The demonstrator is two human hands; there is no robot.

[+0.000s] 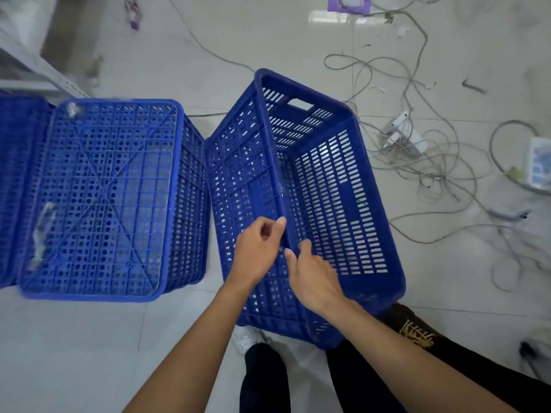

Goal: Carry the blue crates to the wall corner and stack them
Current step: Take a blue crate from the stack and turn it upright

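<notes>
- Nearest the camera, two bare forearms reach up from the bottom edge. Between and beneath them are dark trouser legs (265, 380) and a white shoe (246, 338) on pale floor tiles (74, 347).
- The left hand (258, 248) sits just below centre, fingers curled and the thumb tip pressed against the upper long rim of a tipped blue crate (337, 198). It looks like a light pinch, not a full wrap.
- The right hand (313, 278) is just beside it at 5 o'clock, fingers bent over the same rim. How far they close underneath cannot be told.
- This crate is tilted on its side, its open mouth facing 3 o'clock, its near end by the person's legs.
- At 9 o'clock an overturned blue crate (101, 198) rests bottom up, almost touching the tipped one. Another blue crate (18, 186) is cut off by the left edge.
- Tangled cables (423, 162) and a white power strip (402, 134) litter the floor from 1 to 3 o'clock.
- To lift well, the hands likely should spread apart along the rim or move to the handle slot (300, 104) at 12 o'clock; both sit close together, so the crate may swing.
- Carrying it away from the cables would lower the trip risk.
</notes>
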